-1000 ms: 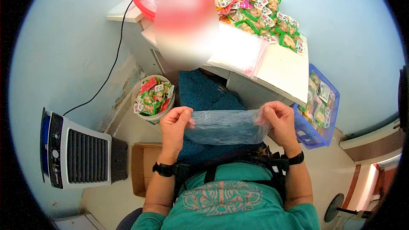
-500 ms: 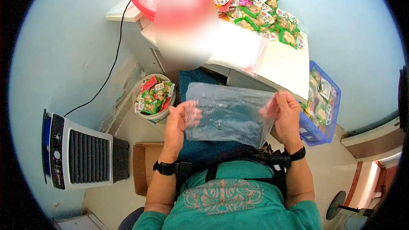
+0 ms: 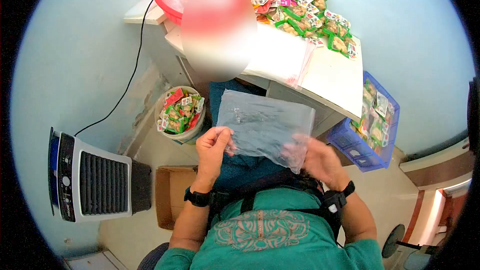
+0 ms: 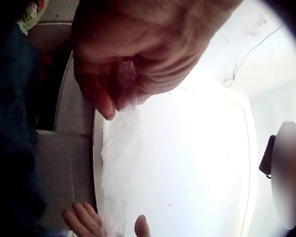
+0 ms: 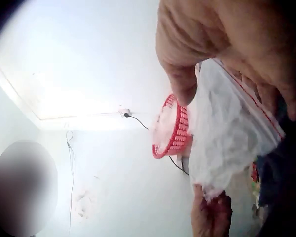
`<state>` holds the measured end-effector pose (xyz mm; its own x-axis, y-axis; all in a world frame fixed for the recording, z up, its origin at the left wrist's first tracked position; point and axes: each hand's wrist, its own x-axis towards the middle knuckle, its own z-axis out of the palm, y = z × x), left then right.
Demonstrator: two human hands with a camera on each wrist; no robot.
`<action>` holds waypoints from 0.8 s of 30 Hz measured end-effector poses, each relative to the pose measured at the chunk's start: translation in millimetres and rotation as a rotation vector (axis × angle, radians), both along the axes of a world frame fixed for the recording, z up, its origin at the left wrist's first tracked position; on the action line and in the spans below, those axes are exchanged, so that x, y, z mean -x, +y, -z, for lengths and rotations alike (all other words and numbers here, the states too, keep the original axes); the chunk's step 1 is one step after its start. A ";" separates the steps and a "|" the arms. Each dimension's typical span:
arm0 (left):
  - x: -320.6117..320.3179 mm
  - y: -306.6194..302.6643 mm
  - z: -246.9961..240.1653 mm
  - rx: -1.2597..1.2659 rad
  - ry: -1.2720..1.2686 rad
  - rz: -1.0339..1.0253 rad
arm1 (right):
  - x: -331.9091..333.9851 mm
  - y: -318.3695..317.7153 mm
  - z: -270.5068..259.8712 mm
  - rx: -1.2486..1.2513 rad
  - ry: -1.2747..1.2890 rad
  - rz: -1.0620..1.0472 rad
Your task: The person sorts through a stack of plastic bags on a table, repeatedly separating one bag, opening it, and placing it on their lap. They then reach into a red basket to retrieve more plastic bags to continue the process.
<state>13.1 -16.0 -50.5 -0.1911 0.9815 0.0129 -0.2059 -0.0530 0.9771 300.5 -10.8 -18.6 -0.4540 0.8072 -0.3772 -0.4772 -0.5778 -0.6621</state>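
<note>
A clear plastic bag (image 3: 265,120) is spread out above the lap, tilted. A red line runs along one edge of the bag (image 5: 237,118) in the right wrist view. My left hand (image 3: 212,147) pinches its lower left corner between thumb and curled fingers. At the other end, my right hand (image 3: 322,162) has its fingers extended behind the film. The left wrist view shows the right hand's thumb and fingers (image 4: 84,219) spread apart, with film between them.
Flat bags (image 3: 280,60) lie stacked on the white desk (image 3: 337,85), near a heap of snack packets (image 3: 305,17). A red basket (image 3: 159,0) holds crumpled plastic. Packets fill a white bucket (image 3: 182,137) and a blue crate (image 3: 357,152). An air cooler (image 3: 102,180) and cardboard box (image 3: 172,190) stand left.
The bag has gone from a narrow folded strip to a wide open sheet. My left hand has regripped its corner. My right hand has released its pinch and moved lower and inward.
</note>
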 end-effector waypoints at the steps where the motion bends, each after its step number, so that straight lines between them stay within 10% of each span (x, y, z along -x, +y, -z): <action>1: 0.7 0.2 1.2 0.007 -0.002 0.002 | 3.9 -3.6 5.7 0.018 -0.023 -0.018; 24: 47.8 5.5 -68.2 0.112 0.154 -0.049 | 16.0 8.8 -62.4 -0.461 -0.554 -0.025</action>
<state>-34.6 -10.5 17.7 -0.2433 0.9679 -0.0632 -0.0531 0.0518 0.9972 284.5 -2.0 43.8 -0.3154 0.9316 -0.1806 0.0094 -0.1873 -0.9823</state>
